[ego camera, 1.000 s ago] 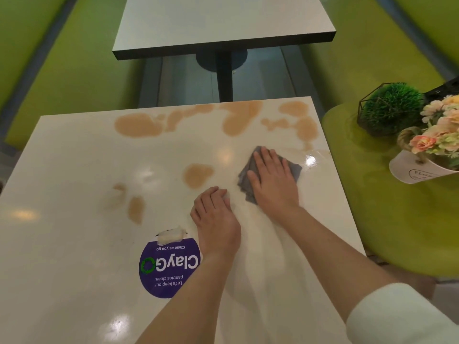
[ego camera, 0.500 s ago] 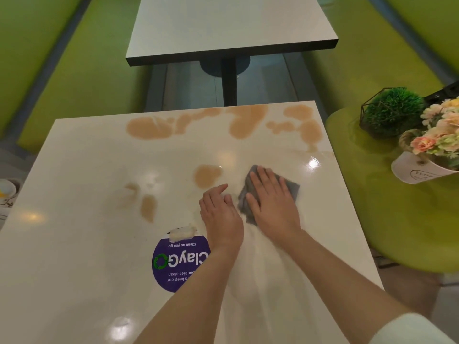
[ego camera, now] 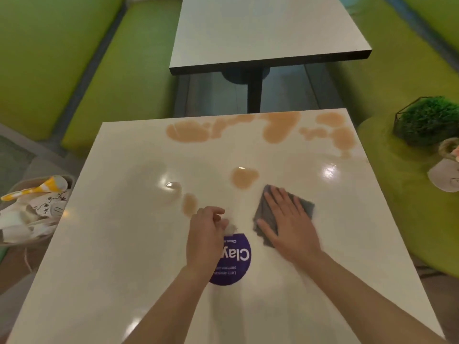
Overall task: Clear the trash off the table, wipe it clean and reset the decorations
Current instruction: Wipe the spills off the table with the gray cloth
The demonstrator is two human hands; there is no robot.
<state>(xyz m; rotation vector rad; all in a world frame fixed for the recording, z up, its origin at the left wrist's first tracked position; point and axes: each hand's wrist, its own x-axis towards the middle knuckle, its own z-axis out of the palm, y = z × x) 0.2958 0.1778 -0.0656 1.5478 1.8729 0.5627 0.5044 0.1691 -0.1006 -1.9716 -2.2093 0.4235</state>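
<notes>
The white table (ego camera: 119, 244) carries orange-brown spill patches along its far edge (ego camera: 278, 127) and smaller ones near the middle (ego camera: 244, 178). My right hand (ego camera: 290, 227) lies flat, fingers straight, pressing a grey cloth (ego camera: 306, 206) onto the table just below the middle patch. My left hand (ego camera: 206, 234) has its fingers curled and pinches a small white paper scrap (ego camera: 231, 228) at the top edge of a round purple sticker (ego camera: 234, 259).
A bin (ego camera: 32, 214) filled with cups and wrappers stands off the table's left edge. On the green seat (ego camera: 397, 194) to the right sit a green ball plant in a wire frame (ego camera: 427, 120) and a white flower pot (ego camera: 444, 177). Another table (ego camera: 268, 28) stands beyond.
My left hand left its flat rest on the table and curled its fingers onto the paper scrap. My right hand slid the cloth closer to me.
</notes>
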